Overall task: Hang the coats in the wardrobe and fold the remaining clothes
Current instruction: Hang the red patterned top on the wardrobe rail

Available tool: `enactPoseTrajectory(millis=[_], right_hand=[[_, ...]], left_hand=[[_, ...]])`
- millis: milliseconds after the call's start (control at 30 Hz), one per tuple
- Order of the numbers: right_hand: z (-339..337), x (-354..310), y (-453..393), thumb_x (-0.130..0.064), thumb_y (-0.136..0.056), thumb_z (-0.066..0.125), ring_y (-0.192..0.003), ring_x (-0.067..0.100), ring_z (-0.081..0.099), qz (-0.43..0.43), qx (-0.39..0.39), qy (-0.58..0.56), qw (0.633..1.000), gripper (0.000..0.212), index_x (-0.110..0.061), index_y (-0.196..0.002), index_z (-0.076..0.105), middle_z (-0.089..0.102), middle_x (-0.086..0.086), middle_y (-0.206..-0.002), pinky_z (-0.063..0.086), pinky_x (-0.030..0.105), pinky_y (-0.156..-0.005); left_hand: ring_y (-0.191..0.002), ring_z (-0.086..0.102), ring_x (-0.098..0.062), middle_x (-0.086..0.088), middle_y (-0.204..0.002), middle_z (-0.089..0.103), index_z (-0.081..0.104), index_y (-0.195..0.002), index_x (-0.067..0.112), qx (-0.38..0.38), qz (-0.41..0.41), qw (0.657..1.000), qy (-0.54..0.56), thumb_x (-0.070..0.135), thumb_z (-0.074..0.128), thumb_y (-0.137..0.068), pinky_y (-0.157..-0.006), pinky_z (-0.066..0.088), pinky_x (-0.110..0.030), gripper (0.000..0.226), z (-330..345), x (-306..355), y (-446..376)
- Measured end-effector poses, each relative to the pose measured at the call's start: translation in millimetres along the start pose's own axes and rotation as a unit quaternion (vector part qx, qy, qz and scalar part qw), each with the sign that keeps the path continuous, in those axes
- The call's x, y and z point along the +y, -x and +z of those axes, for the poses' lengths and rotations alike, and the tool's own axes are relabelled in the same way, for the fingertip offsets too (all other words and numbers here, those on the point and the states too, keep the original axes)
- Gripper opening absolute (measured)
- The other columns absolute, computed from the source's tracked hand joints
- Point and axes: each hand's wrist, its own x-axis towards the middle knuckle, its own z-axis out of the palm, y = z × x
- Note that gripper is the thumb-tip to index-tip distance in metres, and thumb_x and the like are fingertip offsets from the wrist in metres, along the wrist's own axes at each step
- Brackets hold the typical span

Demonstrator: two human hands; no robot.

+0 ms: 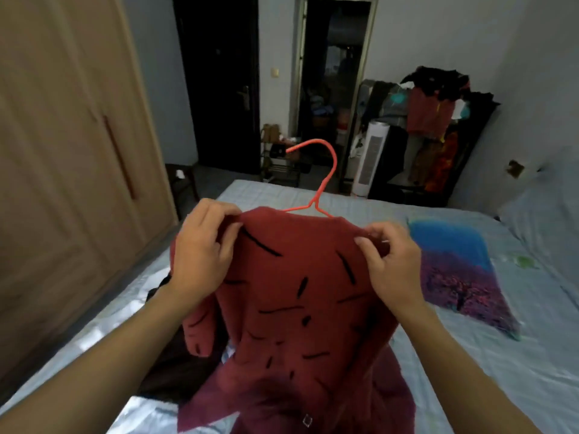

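- While held up between both hands over the bed, the red coat drapes limp: soft, thick knit, probably moderately heavy, likely to slide off the thin wire hanger.
- Best hold: shoulder seams, or the hook above them.
- Left hand pinches one shoulder, right hand the other, forearms raised, wrists bent inward.
- Wardrobe stands left of the left hand.

The red coat hides the hanger shoulders.
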Motion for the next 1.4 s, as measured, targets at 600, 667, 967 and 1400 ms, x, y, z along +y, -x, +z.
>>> enactPoseTrajectory(millis=[600, 667, 967, 1400], right_hand=[[95, -216, 42, -0.024, -0.083, 0.072, -0.081, 0.005, 0.06, -0.144, -0.137, -0.272, 0.942, 0.015, -0.033, -0.089, 0.062, 0.062, -0.013, -0.084, 0.044, 0.016, -0.074], [108, -249, 52, -0.016, -0.083, 0.076, -0.081, 0.008, 0.061, -0.157, -0.143, -0.293, 0.932, 0.019, -0.03, -0.088, 0.064, 0.062, -0.012, -0.084, 0.045, 0.016, -0.073], [140, -387, 94, -0.002, -0.074, 0.082, -0.071, 0.011, 0.057, -0.208, -0.193, -0.313, 0.907, 0.023, -0.018, -0.078, 0.065, 0.061, -0.011, -0.077, 0.041, 0.01, -0.068], [203, -523, 170, -0.001, -0.073, 0.084, -0.069, 0.008, 0.057, -0.309, -0.236, -0.334, 0.859, 0.025, -0.016, -0.076, 0.065, 0.057, -0.013, -0.077, 0.039, 0.013, -0.065]], left_hand=[[-0.089, 0.06, -0.028, -0.002, -0.098, 0.062, 0.062, -0.103, 0.016, 0.108, -0.09, 0.937, -0.318, 0.018, 0.061, -0.092, -0.078, 0.049, -0.046, 0.011, -298, 64, 94], [-0.09, 0.061, -0.026, -0.002, -0.098, 0.063, 0.066, -0.104, 0.013, 0.118, -0.094, 0.935, -0.32, 0.019, 0.06, -0.093, -0.079, 0.05, -0.046, 0.013, -333, 66, 104], [-0.084, 0.06, -0.018, 0.007, -0.093, 0.059, 0.072, -0.103, 0.011, 0.151, -0.129, 0.925, -0.325, 0.015, 0.061, -0.092, -0.076, 0.051, -0.044, 0.015, -456, 68, 156], [-0.078, 0.055, -0.023, -0.002, -0.088, 0.057, 0.071, -0.105, 0.002, 0.183, -0.131, 0.909, -0.352, 0.005, 0.056, -0.095, -0.068, 0.049, -0.042, 0.018, -555, 54, 223]])
